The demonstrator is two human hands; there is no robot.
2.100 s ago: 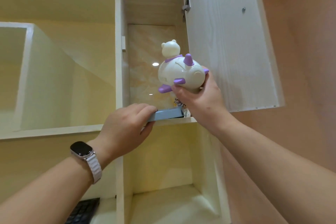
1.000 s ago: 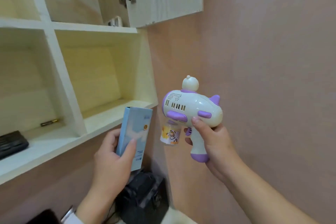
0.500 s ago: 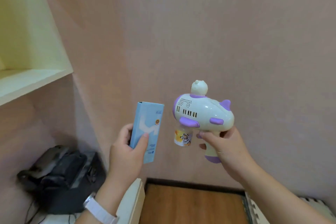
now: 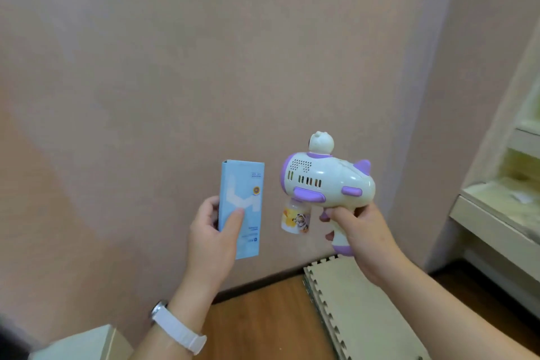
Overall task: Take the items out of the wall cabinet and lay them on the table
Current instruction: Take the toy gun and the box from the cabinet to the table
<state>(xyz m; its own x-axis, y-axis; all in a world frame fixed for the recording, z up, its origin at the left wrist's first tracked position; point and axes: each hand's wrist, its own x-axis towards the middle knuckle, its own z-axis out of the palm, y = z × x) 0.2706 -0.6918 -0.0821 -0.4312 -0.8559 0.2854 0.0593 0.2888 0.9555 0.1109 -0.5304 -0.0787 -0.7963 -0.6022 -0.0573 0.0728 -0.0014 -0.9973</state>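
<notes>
My left hand point(image 4: 211, 238) grips a tall light-blue box point(image 4: 244, 202), held upright in front of the pink wall. My right hand point(image 4: 365, 235) is closed around the handle of a white and purple toy bubble gun point(image 4: 327, 181) with a small bear figure on top and a little printed bottle hanging under its barrel. Both items are held in the air side by side, about a hand's width apart. The wall cabinet is out of view.
A stack of beige foam puzzle mats point(image 4: 359, 310) lies on the wooden floor point(image 4: 263, 318) below my right arm. A pale shelf unit point(image 4: 502, 213) stands at the right edge. A light table corner point(image 4: 84, 343) shows at the bottom left.
The view has swung right and down, away from the cabinet and the black device. Both hands still carry the box and the toy gun, and mats and a shelf unit have come into view.
</notes>
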